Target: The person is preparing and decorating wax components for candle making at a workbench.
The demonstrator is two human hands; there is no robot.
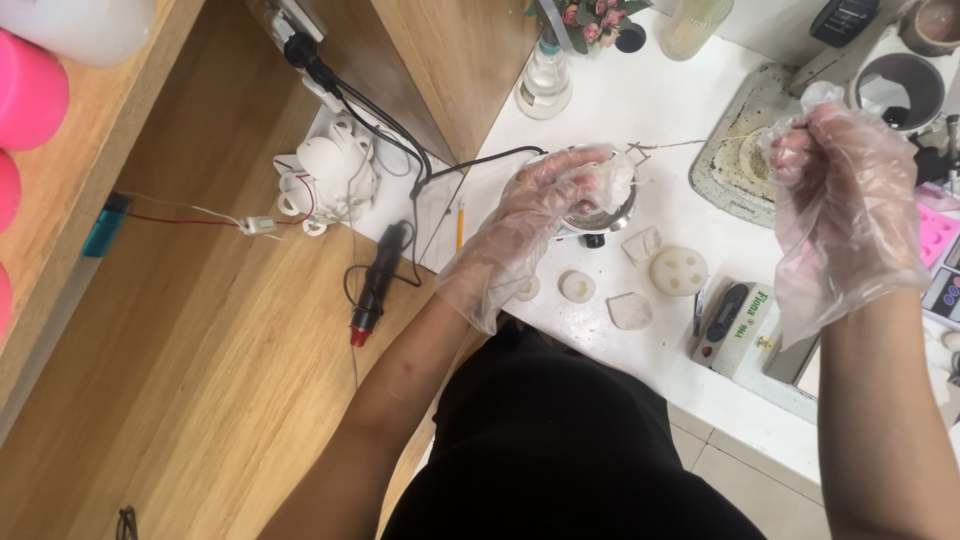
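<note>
A thin pale string [690, 143] is running taut across the white counter [640, 90], and both gloved hands are working it, which is likely why they are held apart at the same height: the span is being kept straight. The right hand [850, 190] is pinching one end near the counter's far right part, fingers closed on the string above a speckled, worn tray [735, 165]. The left hand [545, 220] is cupping over a small metal pot [603, 215], fingers curled on a whitish wad [610, 183] at the string's other end; what the pot is holding is hidden by the hand. Just nearer the counter's front edge, several round white wax-like pieces [678, 270] are lying loose. A glass flask [545, 80] with clear liquid is standing toward the back edge, beside a small pot of pink flowers [592, 22]. Left of the counter, a black and red pen-shaped tool [375, 285] is lying on the wooden surface [220, 330], its cord trailing to a socket.
</note>
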